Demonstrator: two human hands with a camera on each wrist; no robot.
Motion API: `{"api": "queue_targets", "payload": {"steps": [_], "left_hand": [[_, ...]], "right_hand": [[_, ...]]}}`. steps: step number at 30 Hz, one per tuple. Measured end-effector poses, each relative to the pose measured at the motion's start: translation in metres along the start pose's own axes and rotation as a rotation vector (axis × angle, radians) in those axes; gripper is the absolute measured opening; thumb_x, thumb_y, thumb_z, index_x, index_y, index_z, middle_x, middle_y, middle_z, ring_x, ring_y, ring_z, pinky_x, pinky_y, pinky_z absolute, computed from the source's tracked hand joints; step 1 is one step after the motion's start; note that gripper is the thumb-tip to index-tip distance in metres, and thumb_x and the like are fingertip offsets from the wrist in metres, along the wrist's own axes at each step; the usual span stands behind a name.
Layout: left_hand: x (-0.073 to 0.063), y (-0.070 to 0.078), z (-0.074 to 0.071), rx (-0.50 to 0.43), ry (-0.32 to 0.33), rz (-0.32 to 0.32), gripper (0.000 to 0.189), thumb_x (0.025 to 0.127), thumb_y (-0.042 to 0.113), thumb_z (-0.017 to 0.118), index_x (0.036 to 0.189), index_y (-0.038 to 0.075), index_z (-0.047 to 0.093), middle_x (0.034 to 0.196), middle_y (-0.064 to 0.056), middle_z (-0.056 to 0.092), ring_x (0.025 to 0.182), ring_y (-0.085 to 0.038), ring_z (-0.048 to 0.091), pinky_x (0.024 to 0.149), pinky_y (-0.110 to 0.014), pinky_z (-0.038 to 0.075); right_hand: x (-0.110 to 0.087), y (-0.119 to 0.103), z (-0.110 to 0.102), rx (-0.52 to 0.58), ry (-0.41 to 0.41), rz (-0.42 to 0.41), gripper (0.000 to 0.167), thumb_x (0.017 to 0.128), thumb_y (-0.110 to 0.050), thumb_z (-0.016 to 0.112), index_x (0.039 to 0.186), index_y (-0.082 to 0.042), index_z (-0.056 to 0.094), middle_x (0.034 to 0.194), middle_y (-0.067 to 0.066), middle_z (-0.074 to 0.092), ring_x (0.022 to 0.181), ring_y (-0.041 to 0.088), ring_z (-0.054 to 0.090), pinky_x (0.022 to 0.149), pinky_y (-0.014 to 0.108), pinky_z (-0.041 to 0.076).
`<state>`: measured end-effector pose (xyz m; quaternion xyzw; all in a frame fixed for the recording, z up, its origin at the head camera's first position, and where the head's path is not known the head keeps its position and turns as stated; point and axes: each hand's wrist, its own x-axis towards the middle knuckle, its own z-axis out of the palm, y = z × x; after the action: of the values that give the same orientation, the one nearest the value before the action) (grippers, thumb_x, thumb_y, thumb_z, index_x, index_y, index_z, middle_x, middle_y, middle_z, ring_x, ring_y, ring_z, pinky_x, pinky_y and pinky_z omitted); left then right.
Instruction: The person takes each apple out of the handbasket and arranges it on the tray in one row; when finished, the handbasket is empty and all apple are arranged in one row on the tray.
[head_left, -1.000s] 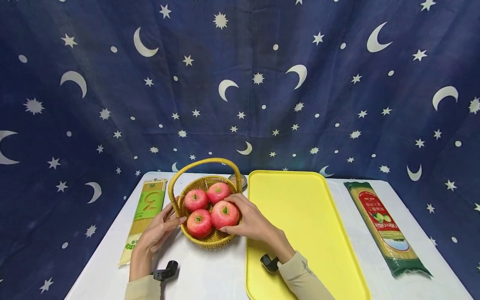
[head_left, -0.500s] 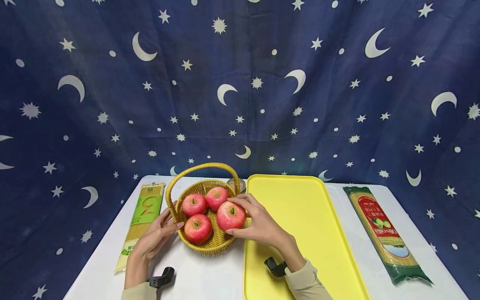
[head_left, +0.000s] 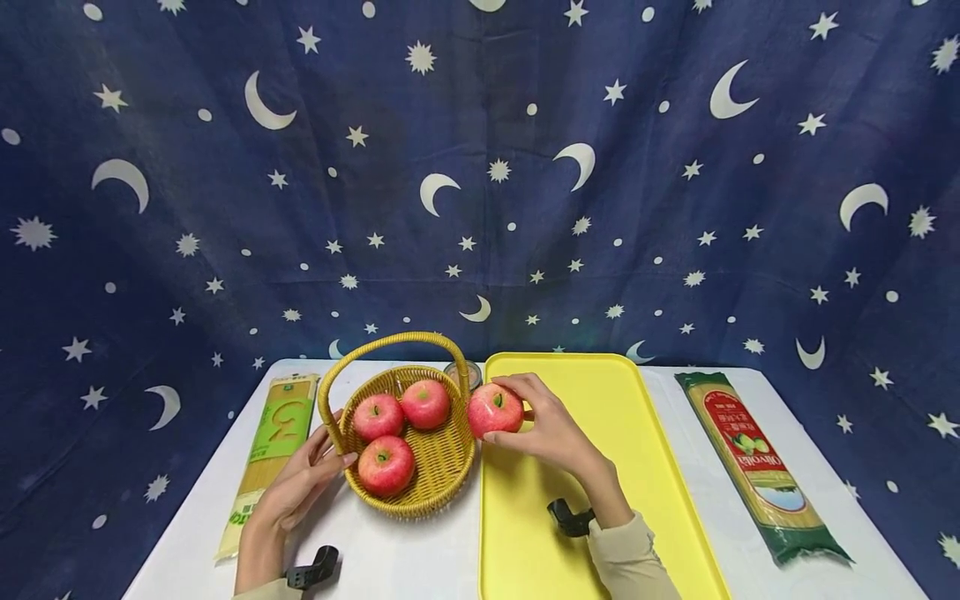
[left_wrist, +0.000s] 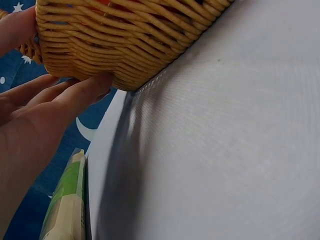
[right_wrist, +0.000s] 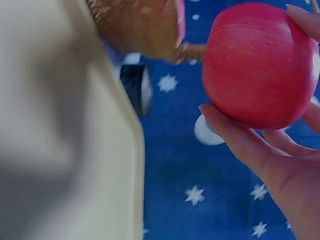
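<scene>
In the head view, my right hand (head_left: 551, 429) holds a red apple (head_left: 496, 411) between thumb and fingers, raised above the tray's left edge beside the basket. The right wrist view shows the same apple (right_wrist: 260, 65) gripped off the surface. My left hand (head_left: 292, 487) grips the left side of a yellow wicker basket (head_left: 438, 458), thumb at the rim by the handle's foot. Its fingers lie against the outer wall of the basket (left_wrist: 115, 40) in the left wrist view. Three red apples (head_left: 386, 466) sit inside the basket, towards its left and back.
A yellow tray (head_left: 600, 500) lies right of the basket. Packs of noodles lie on both sides: a green-labelled pack (head_left: 273, 450) at left, a red-and-green pack (head_left: 761, 467) at right. A small round container (head_left: 471, 372) stands behind the basket, before a starry blue curtain (head_left: 480, 208).
My right hand has lifted one apple out of the basket and carried it right, over the tray's edge. The left hand stays at the basket; the head view has shifted slightly.
</scene>
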<state>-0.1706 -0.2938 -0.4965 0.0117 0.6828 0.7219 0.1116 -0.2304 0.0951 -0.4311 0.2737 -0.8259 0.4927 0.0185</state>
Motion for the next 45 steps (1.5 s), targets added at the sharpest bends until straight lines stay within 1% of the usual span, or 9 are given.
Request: {"api": "queue_targets", "payload": {"steps": [4,9,16,22,27,30,36,40,45], "left_hand": [[-0.001,0.000,-0.001,0.012,-0.008,0.010,0.088,0.099,0.009,0.063,0.166,0.009,0.007,0.171,-0.018,0.012,0.130,0.010,0.046,0.103,-0.012,0.042],[-0.002,0.000,-0.001,0.012,-0.013,0.013,0.087,0.099,0.009,0.062,0.166,0.008,0.006,0.170,-0.021,0.014,0.129,0.009,0.047,0.103,-0.012,0.042],[-0.001,0.001,0.000,-0.003,-0.042,0.032,0.086,0.100,0.006,0.060,0.165,0.006,0.004,0.170,-0.023,0.013,0.130,0.009,0.047,0.104,-0.012,0.041],[0.001,0.003,-0.001,0.015,-0.037,0.047,0.085,0.100,0.007,0.061,0.165,0.005,0.006,0.170,-0.022,0.014,0.130,0.010,0.046,0.105,-0.012,0.040],[0.000,0.002,-0.001,0.022,-0.016,0.009,0.087,0.099,0.008,0.062,0.166,0.007,0.006,0.170,-0.021,0.014,0.128,0.012,0.047,0.104,-0.012,0.041],[0.000,0.002,0.000,0.023,-0.012,-0.013,0.087,0.099,0.010,0.062,0.166,0.009,0.005,0.170,-0.019,0.015,0.129,0.010,0.047,0.103,-0.011,0.041],[0.000,0.002,0.001,0.025,-0.012,0.000,0.086,0.099,0.011,0.063,0.166,0.009,0.008,0.170,-0.020,0.018,0.134,0.002,0.045,0.103,-0.012,0.041],[0.000,0.002,0.001,0.010,-0.021,0.007,0.086,0.099,0.009,0.062,0.166,0.008,0.007,0.170,-0.019,0.015,0.134,0.004,0.046,0.104,-0.012,0.041],[-0.001,0.002,0.001,0.009,-0.009,-0.013,0.088,0.099,0.010,0.064,0.166,0.010,0.007,0.171,-0.017,0.014,0.133,0.005,0.045,0.103,-0.012,0.041]], "right_hand": [[0.002,0.015,-0.002,-0.022,0.024,0.077,0.074,0.075,-0.026,0.093,0.141,-0.014,0.061,0.134,0.002,0.057,0.117,0.020,0.060,0.097,0.037,0.058],[0.003,0.031,-0.005,-0.072,0.042,0.132,0.074,0.073,-0.030,0.093,0.139,-0.016,0.063,0.132,0.004,0.058,0.118,0.023,0.059,0.102,0.042,0.054],[0.003,0.051,-0.007,-0.119,0.050,0.211,0.073,0.073,-0.034,0.093,0.137,-0.017,0.063,0.127,0.006,0.059,0.114,0.025,0.058,0.100,0.046,0.054],[0.004,0.064,-0.007,-0.115,0.064,0.235,0.072,0.074,-0.030,0.092,0.138,-0.013,0.063,0.127,0.010,0.059,0.115,0.028,0.058,0.102,0.047,0.052],[0.003,0.069,-0.005,-0.134,0.057,0.245,0.071,0.074,-0.029,0.092,0.137,-0.010,0.063,0.125,0.011,0.059,0.113,0.028,0.058,0.101,0.047,0.052],[0.002,0.071,-0.004,-0.153,0.057,0.245,0.071,0.074,-0.028,0.092,0.136,-0.009,0.063,0.125,0.012,0.058,0.113,0.029,0.058,0.100,0.047,0.053],[0.001,0.071,-0.005,-0.182,0.058,0.255,0.073,0.073,-0.026,0.092,0.137,-0.007,0.062,0.125,0.012,0.056,0.114,0.030,0.057,0.100,0.047,0.053],[0.001,0.071,-0.005,-0.181,0.045,0.269,0.074,0.074,-0.026,0.092,0.138,-0.007,0.061,0.127,0.012,0.055,0.115,0.030,0.057,0.101,0.048,0.053],[0.000,0.071,-0.006,-0.176,0.027,0.270,0.077,0.074,-0.028,0.092,0.141,-0.007,0.059,0.128,0.013,0.056,0.116,0.030,0.057,0.103,0.050,0.051]]}}
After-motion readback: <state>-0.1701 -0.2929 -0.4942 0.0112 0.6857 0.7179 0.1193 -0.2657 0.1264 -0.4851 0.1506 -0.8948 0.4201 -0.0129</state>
